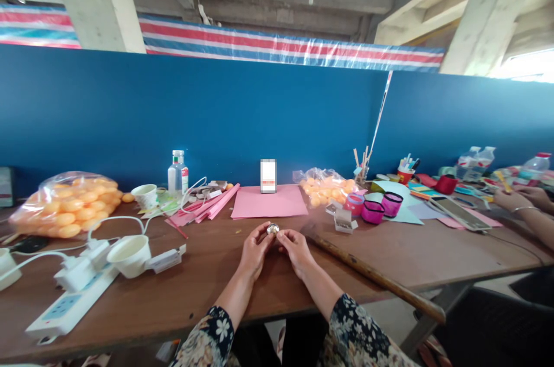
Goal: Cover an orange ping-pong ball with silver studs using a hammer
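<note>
Above the table, left hand and right hand pinch a shiny object (partly finger-covered, too small to identify).

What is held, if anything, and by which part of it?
The left hand and right hand hold a small shiny object by its sides; finer details are too small to tell.

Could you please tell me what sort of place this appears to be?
It looks like a makeshift craft workshop, perhaps in an unfinished building: bare concrete pillars rise behind the blue partition, and pink paper and bagged orange balls lie on the brown table.
</note>
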The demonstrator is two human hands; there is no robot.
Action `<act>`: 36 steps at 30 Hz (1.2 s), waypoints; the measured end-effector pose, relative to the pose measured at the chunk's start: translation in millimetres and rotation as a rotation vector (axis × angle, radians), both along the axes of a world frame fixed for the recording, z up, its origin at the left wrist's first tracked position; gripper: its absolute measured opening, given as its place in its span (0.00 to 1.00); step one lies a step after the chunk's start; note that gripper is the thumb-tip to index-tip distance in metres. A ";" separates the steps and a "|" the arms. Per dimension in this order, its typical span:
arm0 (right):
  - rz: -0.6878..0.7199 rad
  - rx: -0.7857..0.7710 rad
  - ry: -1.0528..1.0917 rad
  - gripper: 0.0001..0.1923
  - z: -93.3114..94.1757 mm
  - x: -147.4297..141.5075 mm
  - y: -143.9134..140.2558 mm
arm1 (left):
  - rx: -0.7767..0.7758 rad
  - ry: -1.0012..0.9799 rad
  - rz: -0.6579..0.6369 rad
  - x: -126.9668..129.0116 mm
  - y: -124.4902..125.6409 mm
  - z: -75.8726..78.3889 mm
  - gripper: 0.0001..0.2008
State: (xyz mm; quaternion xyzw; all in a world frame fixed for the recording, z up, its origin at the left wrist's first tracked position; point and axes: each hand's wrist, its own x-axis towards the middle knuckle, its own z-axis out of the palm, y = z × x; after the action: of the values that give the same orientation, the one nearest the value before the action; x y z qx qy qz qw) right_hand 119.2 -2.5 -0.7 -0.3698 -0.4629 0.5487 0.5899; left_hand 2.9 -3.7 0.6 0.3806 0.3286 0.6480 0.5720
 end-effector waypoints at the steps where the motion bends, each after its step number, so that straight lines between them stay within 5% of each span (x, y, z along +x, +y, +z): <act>1: 0.006 -0.004 0.000 0.12 -0.2 0.0 0.5 | 0.002 0.000 0.000 -0.1 0.2 -0.4 0.21; 36: 0.004 -0.068 0.043 0.14 2.8 -0.1 1.8 | 0.022 0.010 0.006 -0.2 -0.3 0.8 0.21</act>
State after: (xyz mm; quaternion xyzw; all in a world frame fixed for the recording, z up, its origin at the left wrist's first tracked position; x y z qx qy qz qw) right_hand 119.1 -0.7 2.1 -0.3769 -0.4322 0.5730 0.5855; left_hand 2.7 -4.0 1.3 0.3889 0.3254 0.6516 0.5641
